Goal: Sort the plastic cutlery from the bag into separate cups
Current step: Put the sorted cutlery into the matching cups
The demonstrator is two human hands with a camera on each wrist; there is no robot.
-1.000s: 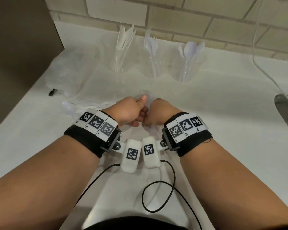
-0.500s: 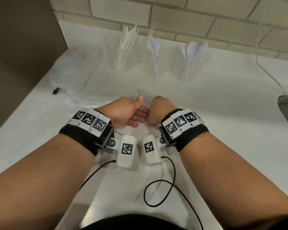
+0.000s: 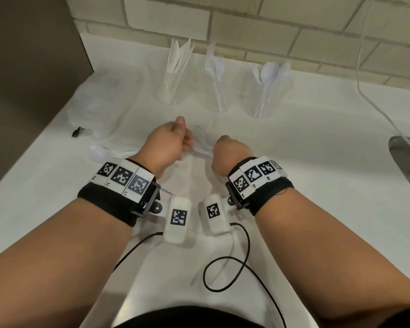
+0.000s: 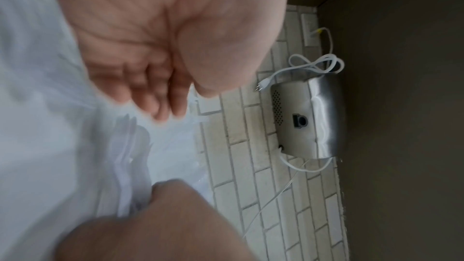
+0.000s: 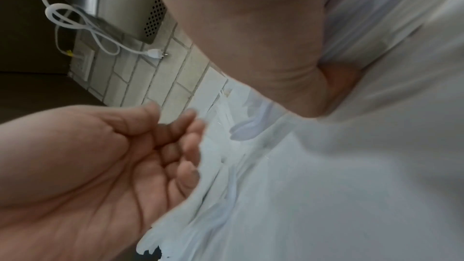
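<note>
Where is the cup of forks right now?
In the head view, the fork cup stands at the back of the counter by the brick wall, between the knife cup and the spoon cup.

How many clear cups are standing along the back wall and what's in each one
3, in a row by the brick wall: the left cup holds knives, the middle cup holds forks, the right cup holds spoons. None looks hidden.

Three cups [image 3: 214,91] in a row behind the bag [image 3: 97,112]
</note>
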